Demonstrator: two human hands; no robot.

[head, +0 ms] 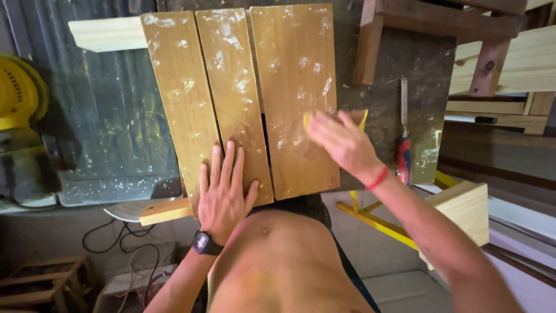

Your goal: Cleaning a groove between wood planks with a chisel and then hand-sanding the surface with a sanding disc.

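**Three boards under two hands**

Three brown boards (243,98) lie side by side on a dark, stained bench (417,69), joined on pale battens (107,33) that stick out at the upper left and lower left. White smears and patches dot their faces. A narrow gap shows between the middle and right boards.

To the left of the bench stands a yellow machine (14,93), partly out of frame. At the upper right rests a dark wooden frame (440,23), with pale planks (521,58) behind it. A pale wood block (463,208) sits at the lower right, just beside the right forearm.

On the bench, right of the boards, lies a chisel (403,139) with a red handle, its blade pointing away.

The left hand (223,191) lies flat, fingers spread, on the near ends of the left and middle boards; it holds nothing. A dark watch is on that wrist.

The right hand (341,142) presses a yellow pad (364,119) against the right board, fingers laid over it; the hand is blurred. A red band circles its wrist.
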